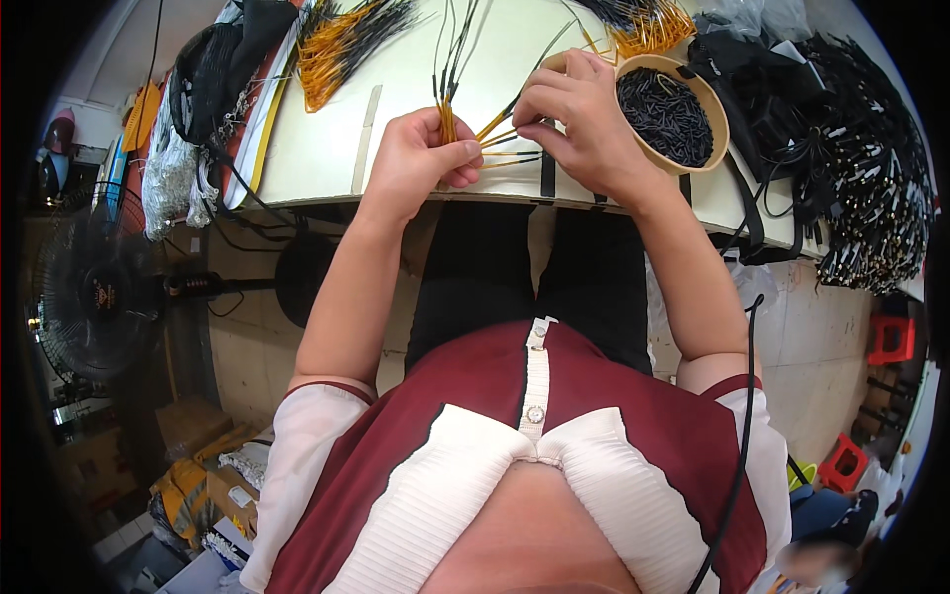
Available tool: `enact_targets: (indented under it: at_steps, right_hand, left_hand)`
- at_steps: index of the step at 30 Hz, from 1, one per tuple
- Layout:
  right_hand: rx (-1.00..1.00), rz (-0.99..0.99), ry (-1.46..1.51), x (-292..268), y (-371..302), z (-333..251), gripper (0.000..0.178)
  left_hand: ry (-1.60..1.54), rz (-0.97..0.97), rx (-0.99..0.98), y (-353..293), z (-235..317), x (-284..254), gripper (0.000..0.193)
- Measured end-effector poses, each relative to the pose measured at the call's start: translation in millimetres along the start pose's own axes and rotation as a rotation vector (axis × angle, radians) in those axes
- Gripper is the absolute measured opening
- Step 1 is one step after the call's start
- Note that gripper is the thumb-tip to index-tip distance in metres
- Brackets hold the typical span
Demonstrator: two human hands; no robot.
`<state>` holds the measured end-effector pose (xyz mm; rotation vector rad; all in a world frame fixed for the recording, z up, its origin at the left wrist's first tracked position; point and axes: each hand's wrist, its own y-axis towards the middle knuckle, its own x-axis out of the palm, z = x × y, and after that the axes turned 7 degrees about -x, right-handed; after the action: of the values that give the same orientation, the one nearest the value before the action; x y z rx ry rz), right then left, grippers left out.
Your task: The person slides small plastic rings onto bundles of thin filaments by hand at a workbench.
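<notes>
Thin orange wires with black ends stand up in a small bunch out of my left hand, whose thumb and fingers are closed round them. Several of these wires fan out toward the right, some tipped with short black sleeves. Thumb and forefinger of my right hand are pinched together at the tip of one wire; the fingertips partly hide it. Just right of that hand is a round tan bowl full of short black tubes. Both hands are over the front part of the pale table.
Orange-and-black wire bundles lie at the far left and a second pile at the far right. Black cables are heaped at the right edge; white wire bundles hang at the left. A black fan stands left below the table.
</notes>
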<state>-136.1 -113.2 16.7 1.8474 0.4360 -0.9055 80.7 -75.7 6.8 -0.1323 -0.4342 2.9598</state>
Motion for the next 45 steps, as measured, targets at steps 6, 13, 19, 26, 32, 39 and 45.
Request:
enact_targets:
  at_steps: [6,13,19,26,32,39,45]
  right_hand:
    - [0.079,0.001,-0.046,0.5,-4.3,-1.0,0.006]
    - [0.102,-0.043,0.013,1.9,-5.7,4.7,0.008]
    - [0.109,-0.061,0.072,4.9,-6.6,4.7,0.005]
    - [0.131,-0.055,0.112,8.5,-7.5,4.3,0.007]
    - [0.179,-0.093,-0.035,6.1,-7.5,4.0,0.015]
    - [0.216,-0.146,-0.005,9.5,-9.0,4.6,0.016]
    - [0.209,-0.103,0.121,10.6,-8.4,1.8,0.012]
  left_hand:
    - [-0.07,-0.005,-0.013,2.2,-10.0,-2.4,0.011]
    - [-0.061,-0.021,-0.01,2.9,-12.6,-2.4,0.011]
    - [-0.055,-0.024,0.001,3.7,-14.2,-2.2,0.01]
    - [-0.082,-0.025,0.009,3.9,-15.3,-3.6,0.01]
    - [-0.098,-0.022,0.008,5.5,-15.5,-4.3,0.011]
    - [-0.101,-0.02,-0.009,5.6,-15.3,-4.9,0.011]
    - [-0.12,-0.033,-0.01,4.2,-14.4,-5.4,0.011]
